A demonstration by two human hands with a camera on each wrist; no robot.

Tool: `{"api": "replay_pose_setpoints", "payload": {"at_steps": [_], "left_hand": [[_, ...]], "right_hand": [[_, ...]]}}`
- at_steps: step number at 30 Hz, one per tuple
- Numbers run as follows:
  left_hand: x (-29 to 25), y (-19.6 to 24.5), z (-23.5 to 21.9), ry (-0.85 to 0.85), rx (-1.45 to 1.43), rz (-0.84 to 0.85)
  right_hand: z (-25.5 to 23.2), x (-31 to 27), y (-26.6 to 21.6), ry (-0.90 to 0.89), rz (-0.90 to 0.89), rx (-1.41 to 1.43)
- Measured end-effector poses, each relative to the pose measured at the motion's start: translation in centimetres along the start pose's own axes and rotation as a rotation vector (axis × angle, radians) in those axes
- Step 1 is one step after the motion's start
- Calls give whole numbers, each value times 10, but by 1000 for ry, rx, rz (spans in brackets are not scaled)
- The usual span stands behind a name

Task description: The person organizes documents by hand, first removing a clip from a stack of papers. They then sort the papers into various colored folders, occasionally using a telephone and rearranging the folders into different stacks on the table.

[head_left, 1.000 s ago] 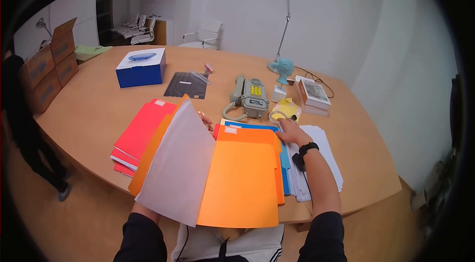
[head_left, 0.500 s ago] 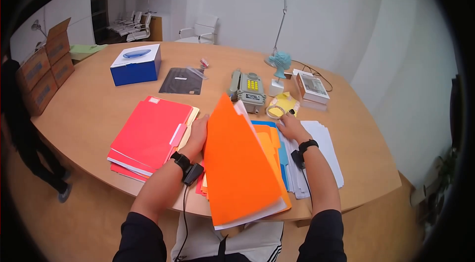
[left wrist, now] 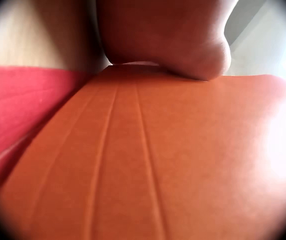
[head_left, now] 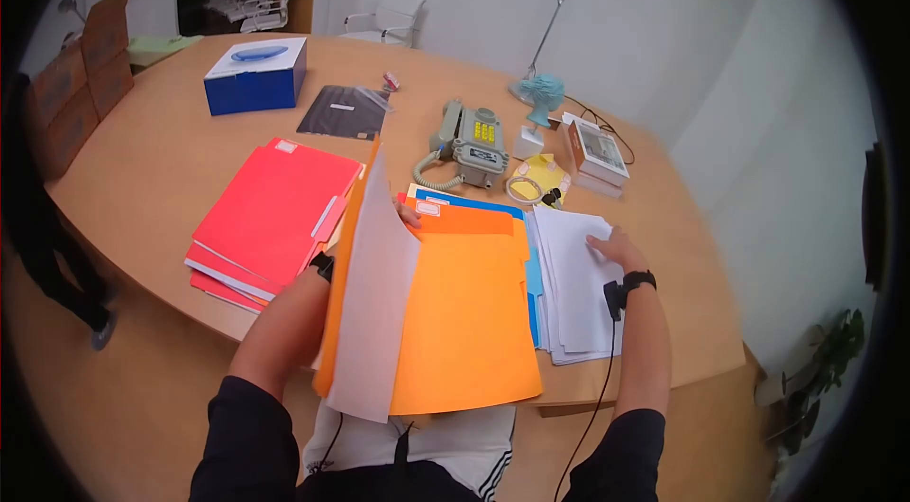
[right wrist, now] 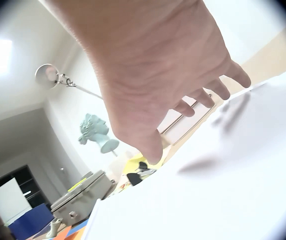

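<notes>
My left hand [head_left: 408, 214] grips the raised cover of an orange folder [head_left: 464, 312] near its top edge, with a white sheet [head_left: 374, 284] standing against the cover's inside. In the left wrist view the base of this hand lies over the creased outer face of the orange cover [left wrist: 123, 150]. My right hand [head_left: 618, 249] is over a stack of white paper [head_left: 578, 312] to the right, its fingers spread and fingertips at the top sheet in the right wrist view. Blue folders [head_left: 534, 265] show under the orange one.
Red folders [head_left: 275, 208] are piled on the left. Beyond lie a grey telephone [head_left: 474, 146], a yellow paper piece [head_left: 545, 175] with a clear ring on it, a teal bust [head_left: 542, 99], a boxed item [head_left: 597, 151], a black sheet [head_left: 343, 111] and a blue-white box [head_left: 256, 75].
The orange cover leaned right half a second ago and now stands back to the left, showing the white sheet. My right hand has moved right, from beside the clear ring onto the white paper.
</notes>
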State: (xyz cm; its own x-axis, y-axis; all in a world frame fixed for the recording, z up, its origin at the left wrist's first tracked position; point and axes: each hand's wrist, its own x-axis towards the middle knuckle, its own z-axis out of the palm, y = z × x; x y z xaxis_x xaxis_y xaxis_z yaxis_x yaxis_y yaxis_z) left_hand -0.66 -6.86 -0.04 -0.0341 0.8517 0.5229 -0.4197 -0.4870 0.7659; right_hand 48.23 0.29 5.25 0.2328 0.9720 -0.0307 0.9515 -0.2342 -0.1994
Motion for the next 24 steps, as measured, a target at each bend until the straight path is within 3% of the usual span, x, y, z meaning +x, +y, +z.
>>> {"api": "replay_pose_setpoints", "payload": {"at_steps": [2,3,4,6,9,11,12,14,18,19,21,24], "left_hand": [[12,-6,-10,-82,43,-454],[13,-3,-11,-98,197,-566],[13,18,9,34,-15,-680],[15,-10,-4,31,-139,-646],[16,0,-2,11,-99,-628],[17,0,-10,23,-27,-656],[18,-1,-10,2,51,-689],[19,-8,-12,24,48,-653],[26,-24,-18,96,324,-515],[26,-27,-20,126,439,-451],[26,-25,-20,144,518,-401],[28,-31,-27,165,625,-343]], "right_hand": [[2,-2,16,-22,19,-17],[6,2,27,30,-33,-2],[9,4,35,85,-87,20],[15,2,41,93,-86,77],[24,19,53,78,-109,203],[23,20,29,390,-375,-82],[21,20,20,385,-386,-86],[-3,-36,-62,95,-477,335],[-13,-117,-160,-370,-668,886],[-17,-137,-178,-373,-669,889],[-22,-167,-206,-475,-860,1035],[-31,-194,-228,-602,-762,1169]]}}
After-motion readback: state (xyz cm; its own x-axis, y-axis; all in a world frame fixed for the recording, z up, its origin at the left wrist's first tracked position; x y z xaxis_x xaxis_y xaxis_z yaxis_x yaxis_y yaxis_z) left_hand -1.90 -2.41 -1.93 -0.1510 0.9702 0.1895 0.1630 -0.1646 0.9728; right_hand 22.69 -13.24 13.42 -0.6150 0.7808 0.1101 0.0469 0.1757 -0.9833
